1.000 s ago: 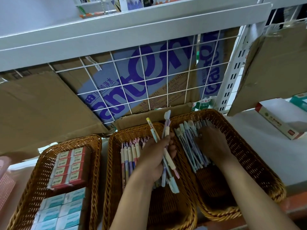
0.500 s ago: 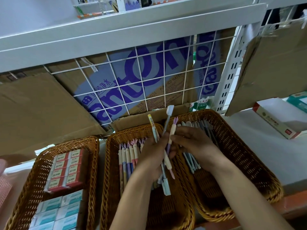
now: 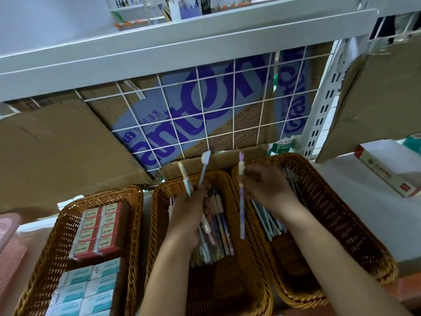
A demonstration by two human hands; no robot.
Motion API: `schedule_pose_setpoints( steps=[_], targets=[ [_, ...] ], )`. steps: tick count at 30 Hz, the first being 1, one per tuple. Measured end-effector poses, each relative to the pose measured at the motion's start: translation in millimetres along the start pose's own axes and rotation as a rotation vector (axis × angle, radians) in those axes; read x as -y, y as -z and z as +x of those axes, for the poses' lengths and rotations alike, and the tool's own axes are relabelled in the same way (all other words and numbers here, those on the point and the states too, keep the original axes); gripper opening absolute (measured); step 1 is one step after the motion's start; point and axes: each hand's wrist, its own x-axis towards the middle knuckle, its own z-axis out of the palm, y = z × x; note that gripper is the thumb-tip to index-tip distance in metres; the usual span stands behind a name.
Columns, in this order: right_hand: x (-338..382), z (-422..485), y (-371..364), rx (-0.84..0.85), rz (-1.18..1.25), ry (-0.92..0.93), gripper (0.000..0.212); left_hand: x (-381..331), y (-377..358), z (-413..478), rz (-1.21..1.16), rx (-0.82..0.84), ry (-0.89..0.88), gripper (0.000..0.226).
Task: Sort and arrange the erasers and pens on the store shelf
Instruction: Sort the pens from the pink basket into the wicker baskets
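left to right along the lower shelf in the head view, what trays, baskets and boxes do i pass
pink tray → eraser basket → middle pen basket → right pen basket → red-and-white box

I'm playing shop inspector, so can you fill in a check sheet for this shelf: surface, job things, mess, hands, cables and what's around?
Surface: white shelf carrying three baskets side by side.
Job's things: eraser boxes in the left basket; pens in the middle basket; more pens in the right basket.
Clutter: red and white box on the shelf, right of the baskets.
Hands: left hand grips a bunch of pens; right hand pinches one purple pen.
Cables: nothing seen.
Surroundings: wire grid with cardboard behind; upper shelf overhead.
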Motion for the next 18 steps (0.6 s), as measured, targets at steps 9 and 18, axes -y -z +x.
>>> schedule_pose_setpoints(
  steps=[9, 18],
  targets=[
    [3.7, 21.6, -71.9, 0.104, -0.712, 0.189, 0.020, 2.3, 21.9, -9.0, -0.060, -0.061, 0.053, 0.015],
    [19.1, -1.0, -48.4, 0.194, 0.351, -0.128, 0.020, 6.6, 10.0, -9.2, -0.033, 0.052, -0.038, 0.020]
  ],
)
